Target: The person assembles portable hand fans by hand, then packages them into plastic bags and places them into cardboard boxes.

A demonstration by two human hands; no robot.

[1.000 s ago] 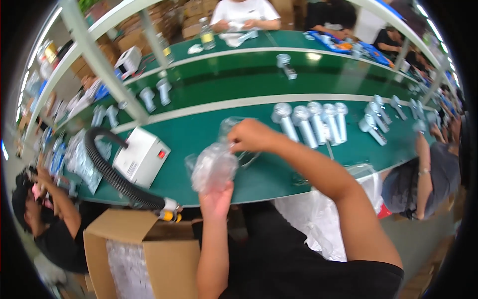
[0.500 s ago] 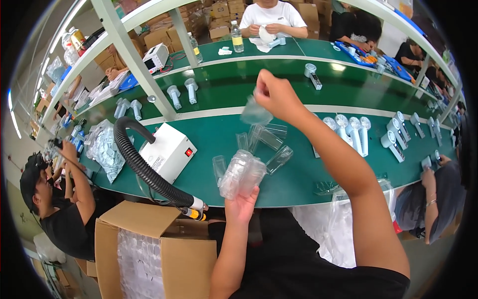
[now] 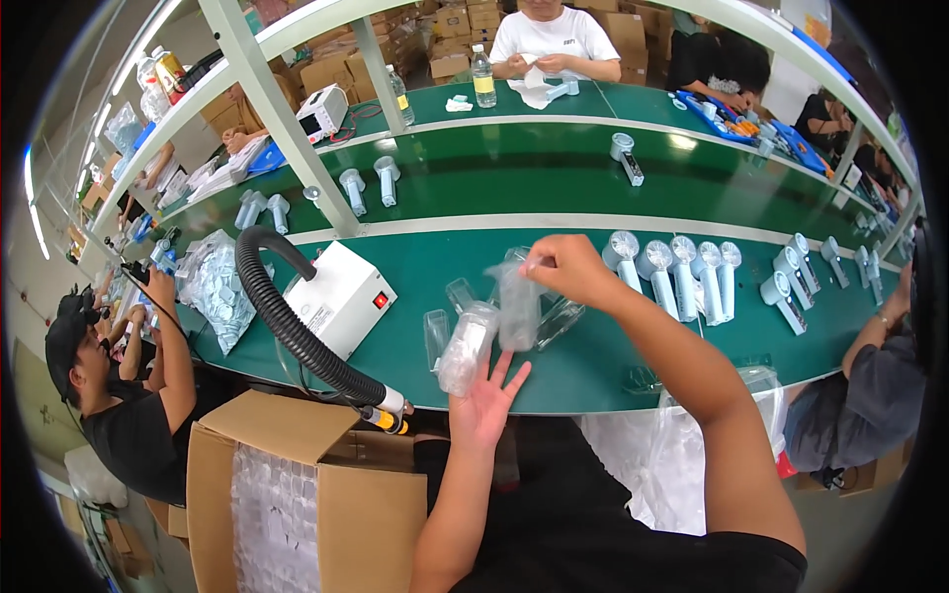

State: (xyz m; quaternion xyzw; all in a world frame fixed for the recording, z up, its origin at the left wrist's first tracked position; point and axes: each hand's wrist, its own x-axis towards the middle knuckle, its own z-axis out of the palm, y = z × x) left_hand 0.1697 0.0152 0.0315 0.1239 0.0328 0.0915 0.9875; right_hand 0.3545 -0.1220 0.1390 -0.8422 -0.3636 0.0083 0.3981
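Note:
My left hand (image 3: 482,407) is palm up near the bench's front edge, several fingers spread. A clear plastic shell bundle (image 3: 467,351) lies across its thumb side, hiding the thumb. Just right of it, my right hand (image 3: 568,269) pinches the upper end of another clear plastic shell (image 3: 520,314), which hangs upright and slightly blurred above the left fingertips. Behind both, loose clear plastic shells (image 3: 560,322) lie on the green bench, one more (image 3: 436,336) standing at the left.
A white machine (image 3: 341,299) with a black ribbed hose (image 3: 297,341) stands left. Light-blue handheld fans (image 3: 682,277) line the bench at right. An open carton (image 3: 371,524) of clear plastic pieces sits lower left. A plastic bag (image 3: 213,296) lies beyond the hose. Co-workers sit around.
My right hand has come down and toward me, now holding up one shell from beside the bundle. My left fingers have spread. The view has shifted slightly.

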